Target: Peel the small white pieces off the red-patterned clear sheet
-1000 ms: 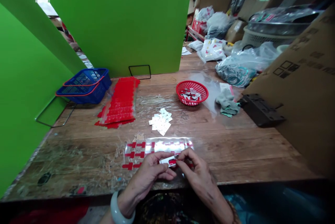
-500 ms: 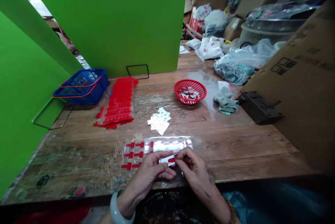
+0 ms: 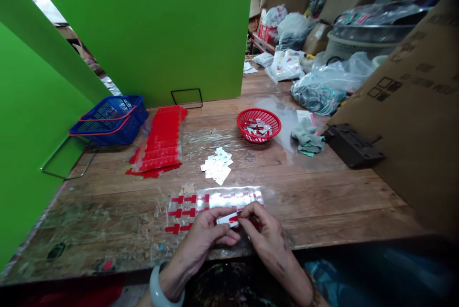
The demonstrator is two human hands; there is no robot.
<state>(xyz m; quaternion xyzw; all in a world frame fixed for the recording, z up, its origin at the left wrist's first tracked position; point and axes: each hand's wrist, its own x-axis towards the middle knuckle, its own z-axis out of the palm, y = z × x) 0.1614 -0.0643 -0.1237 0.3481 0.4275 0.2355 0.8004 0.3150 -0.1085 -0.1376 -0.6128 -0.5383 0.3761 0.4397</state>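
My left hand [image 3: 206, 233] is closed on a small white card [image 3: 225, 219], pinched between thumb and fingers. At the card's right end my right hand [image 3: 263, 230] pinches a red sticker [image 3: 234, 219], which lies partly over the card. Beneath both hands is a clear sheet [image 3: 211, 193] with rows of red T-shaped stickers; the hands hide part of it, and glare covers its middle. Just beyond the sheet lies a loose pile of white cards [image 3: 217, 166]. Farther back stands a red plastic basket [image 3: 258, 112] holding white cards with red parts.
A stack of red sticker sheets [image 3: 163, 135] lies left, beside a blue basket [image 3: 118, 127]. On the right are a grey-green cloth [image 3: 307, 136], a dark box-shaped device [image 3: 353, 145] and a large cardboard box [image 3: 405, 106]. Green panels [image 3: 161, 25] border the table's back and left.
The view has shifted slightly, so the table items sit a little farther left. Both hands keep their hold on the card and red sticker, with hardly any movement.
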